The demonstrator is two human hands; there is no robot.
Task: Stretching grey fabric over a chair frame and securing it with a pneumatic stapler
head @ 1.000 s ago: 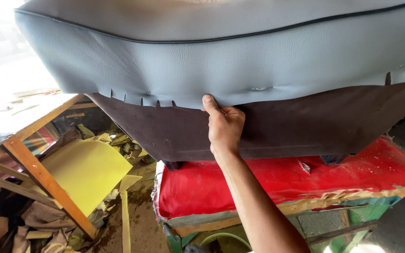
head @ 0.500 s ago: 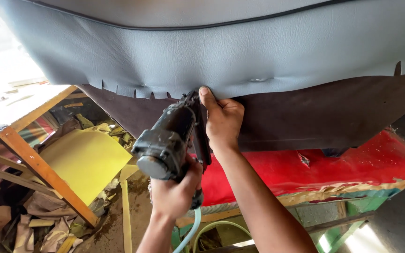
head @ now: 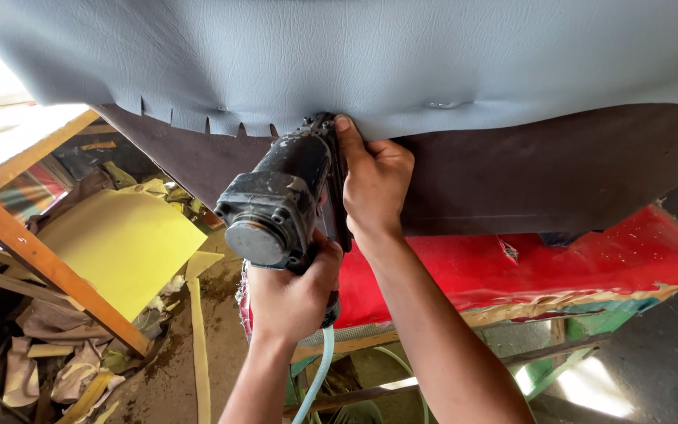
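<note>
A staple gun [head: 280, 200], newly raised and gripped in the left hand [head: 292, 294], meets the grey vinyl [head: 355, 55] edge at 12 o'clock, where right-hand [head: 374, 184] fingers pinch it.

The tool in my left grip [head: 292, 294] is a stapler gun [head: 280, 200], black with grey worn spots. Its hose [head: 317, 381] is pale blue-green. The cover [head: 370, 55] above is light blue-grey with a fine leather grain. Under it hangs a dark brown backing cloth [head: 543, 177]. The cushion [head: 559, 263] below is bright red. The foam sheet [head: 119, 243] is yellow, and the wooden frame [head: 41, 259] is orange.
</note>
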